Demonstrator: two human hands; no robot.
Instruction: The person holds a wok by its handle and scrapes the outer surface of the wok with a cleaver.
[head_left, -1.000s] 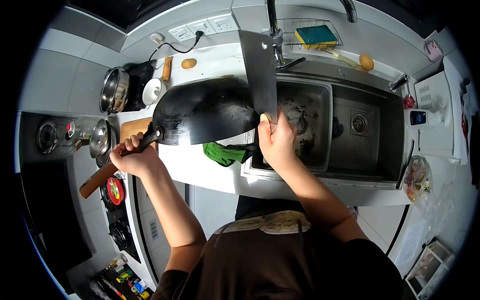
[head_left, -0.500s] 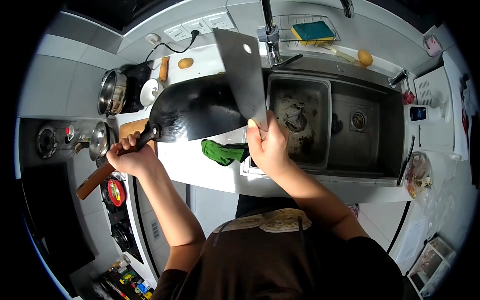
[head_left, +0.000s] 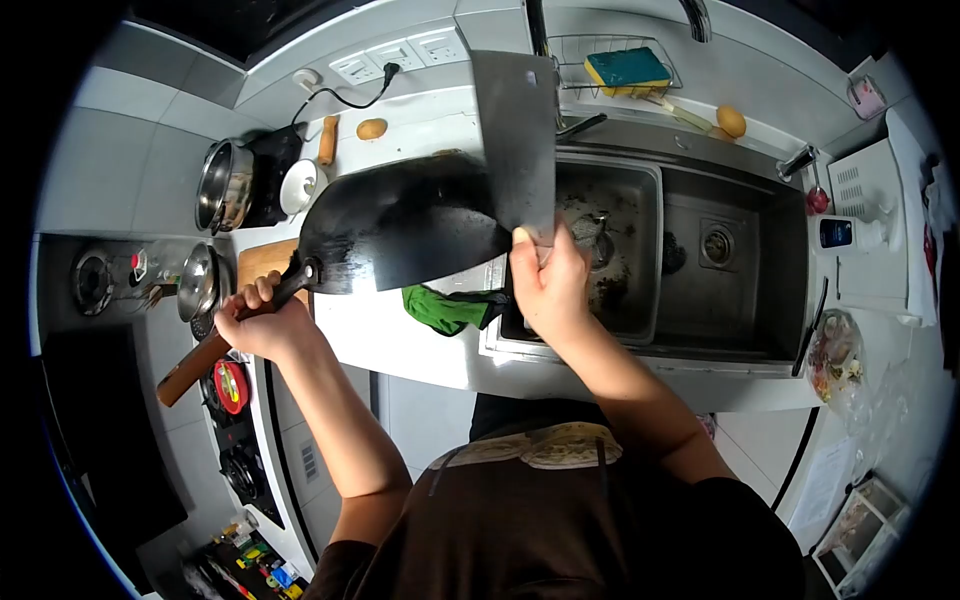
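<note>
My left hand [head_left: 268,318] is wrapped round the brown wooden handle of a black wok [head_left: 400,225], which is tilted and held above the counter. In my right hand [head_left: 555,280] is a kitchen cleaver [head_left: 517,130], its wide grey blade pointing up and a hole near its top corner. The cleaver's handle is hidden in my fist. The blade overlaps the right side of the wok in this view; whether they touch I cannot tell. Below the wok, a green and black cloth [head_left: 447,310] lies on the counter at the sink's left edge.
A double steel sink [head_left: 660,250] with dark residue in its left basin is on the right. Behind it hangs a wire rack with a sponge [head_left: 628,70]. A steel pot [head_left: 226,185], white bowl [head_left: 300,186] and cutting board [head_left: 262,262] stand at the left.
My right hand has moved a little to the right with the cleaver, whose blade is now more upright. The wok has shifted slightly, its right side lower.
</note>
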